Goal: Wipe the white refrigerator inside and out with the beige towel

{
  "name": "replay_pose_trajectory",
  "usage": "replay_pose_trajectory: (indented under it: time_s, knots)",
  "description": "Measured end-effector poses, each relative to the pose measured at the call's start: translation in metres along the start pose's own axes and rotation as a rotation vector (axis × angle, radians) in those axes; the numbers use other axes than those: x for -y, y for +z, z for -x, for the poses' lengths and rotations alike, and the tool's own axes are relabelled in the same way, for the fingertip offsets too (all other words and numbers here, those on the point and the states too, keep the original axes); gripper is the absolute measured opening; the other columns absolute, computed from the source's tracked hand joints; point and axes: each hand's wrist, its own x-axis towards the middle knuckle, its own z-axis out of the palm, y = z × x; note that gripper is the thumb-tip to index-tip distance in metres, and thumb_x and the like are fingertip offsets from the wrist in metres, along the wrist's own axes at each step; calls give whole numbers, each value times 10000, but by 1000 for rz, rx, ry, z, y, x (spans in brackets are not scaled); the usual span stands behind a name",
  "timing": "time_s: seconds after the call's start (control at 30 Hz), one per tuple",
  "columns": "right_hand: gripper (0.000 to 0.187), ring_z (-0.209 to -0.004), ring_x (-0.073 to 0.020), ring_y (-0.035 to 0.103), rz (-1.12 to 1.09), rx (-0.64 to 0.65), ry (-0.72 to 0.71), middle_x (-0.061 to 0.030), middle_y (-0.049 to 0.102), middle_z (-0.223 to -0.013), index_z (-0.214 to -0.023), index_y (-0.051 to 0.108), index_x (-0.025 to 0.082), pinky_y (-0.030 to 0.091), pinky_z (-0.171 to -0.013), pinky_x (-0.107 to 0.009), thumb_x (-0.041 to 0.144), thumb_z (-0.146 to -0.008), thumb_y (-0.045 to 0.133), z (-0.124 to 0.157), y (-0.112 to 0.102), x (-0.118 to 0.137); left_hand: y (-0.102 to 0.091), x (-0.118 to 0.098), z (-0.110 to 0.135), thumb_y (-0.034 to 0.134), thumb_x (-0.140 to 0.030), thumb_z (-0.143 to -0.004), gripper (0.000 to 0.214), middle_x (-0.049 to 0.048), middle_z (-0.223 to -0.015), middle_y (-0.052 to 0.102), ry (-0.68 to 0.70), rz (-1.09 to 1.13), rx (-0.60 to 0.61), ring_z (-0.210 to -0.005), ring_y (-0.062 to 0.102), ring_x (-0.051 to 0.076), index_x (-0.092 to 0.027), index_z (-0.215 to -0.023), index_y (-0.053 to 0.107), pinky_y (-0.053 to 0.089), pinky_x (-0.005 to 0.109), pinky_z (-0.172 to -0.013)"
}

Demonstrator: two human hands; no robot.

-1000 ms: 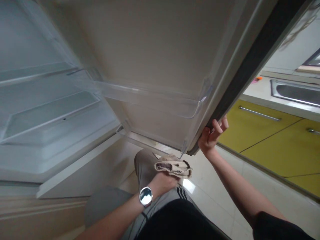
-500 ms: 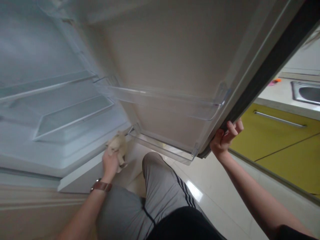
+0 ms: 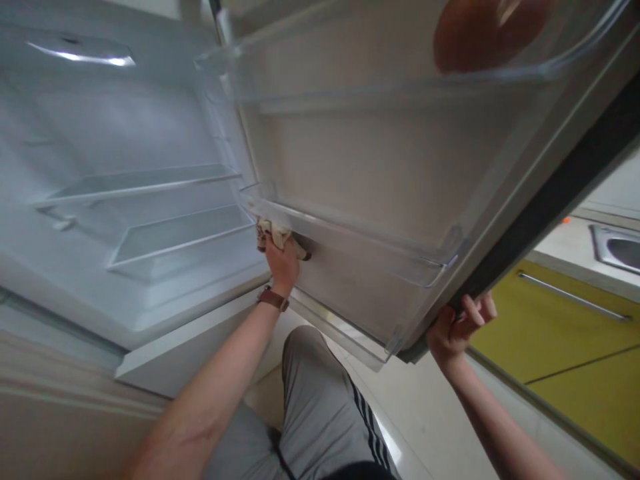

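Note:
My left hand (image 3: 283, 263) is closed on a crumpled beige cloth (image 3: 280, 233) with brown edges, by the hinge side of the open refrigerator door (image 3: 345, 150). The cloth is just under the clear middle door shelf (image 3: 350, 233); whether it presses on the door's inner panel I cannot tell. My right hand (image 3: 457, 330) grips the dark lower outer edge of the door, fingers curled round it. Below, a clear bottom door shelf (image 3: 340, 333) runs along the door's lower end.
To the left is the lit refrigerator interior with glass shelves (image 3: 180, 233). A reddish-brown round object (image 3: 485, 37) sits in the upper door shelf (image 3: 350, 93). Yellow cabinets (image 3: 560, 327), a counter and a metal sink (image 3: 620, 247) stand at right. My knee (image 3: 305, 360) is below the door.
My left hand has moved up and right with the cloth, from the refrigerator's lower front edge to below the middle door shelf. My right hand keeps its hold; the view has tilted up.

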Motion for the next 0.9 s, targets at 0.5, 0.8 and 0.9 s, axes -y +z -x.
replay_pose_trajectory:
  time_s: [0.5, 0.8, 0.9]
  knots:
    - [410, -1482, -347, 389, 33, -7, 74, -104, 397, -1474, -1300, 485, 327, 329, -1144, -712, 222, -911, 561, 6, -3, 12, 16, -47, 113, 497, -61, -815, 611, 121, -1396, 653, 369, -76, 518, -1359, 576, 293, -207, -1405, 563, 489, 486, -1159]
    - [345, -1466, -343, 401, 7, -15, 79, -118, 399, -1453, -1267, 482, 300, 323, -1155, -680, 241, -936, 561, 4, -2, 9, 20, -100, 155, 493, -230, -1036, 435, 154, -1353, 687, 944, -113, 855, -1407, 558, 241, -128, -1452, 568, 397, 401, -1267]
    - [327, -1470, -346, 398, -35, -30, 68, -126, 410, -1460, -1262, 508, 280, 296, -1174, -688, 224, -945, 565, 2, -1, 9, 20, -93, 146, 468, -217, -1063, 415, 131, -1356, 699, 1027, -159, 820, -1409, 563, 208, -136, -1455, 579, 375, 379, -1283]
